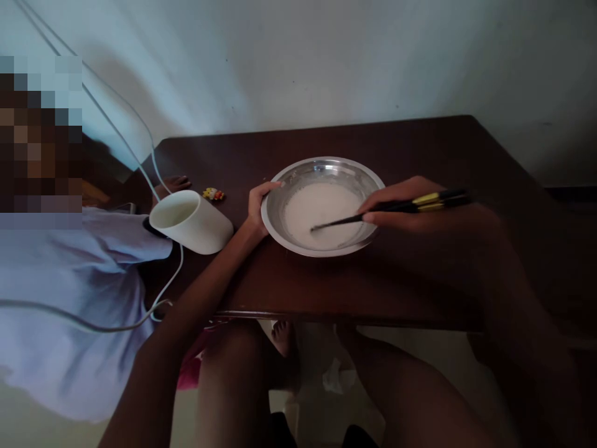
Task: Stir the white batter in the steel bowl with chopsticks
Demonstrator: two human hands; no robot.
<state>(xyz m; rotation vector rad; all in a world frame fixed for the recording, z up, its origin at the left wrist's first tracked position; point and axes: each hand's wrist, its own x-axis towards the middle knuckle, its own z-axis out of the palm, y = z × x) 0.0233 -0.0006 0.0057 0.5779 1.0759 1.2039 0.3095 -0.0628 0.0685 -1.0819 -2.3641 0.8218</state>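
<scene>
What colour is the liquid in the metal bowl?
The liquid is a pale, milky off-white, seen best in the head view, the only one here.

You have dim, cool light here, strongest on the left part of the wall [186, 68], where soft shadows spread. The table [298, 286] is very dark, and your right forearm [517, 267] nearly sinks into gloom. White glare marks the metal bowl [276, 211] inside its far rim. Coarse pixel blocks mask the upper left.
</scene>
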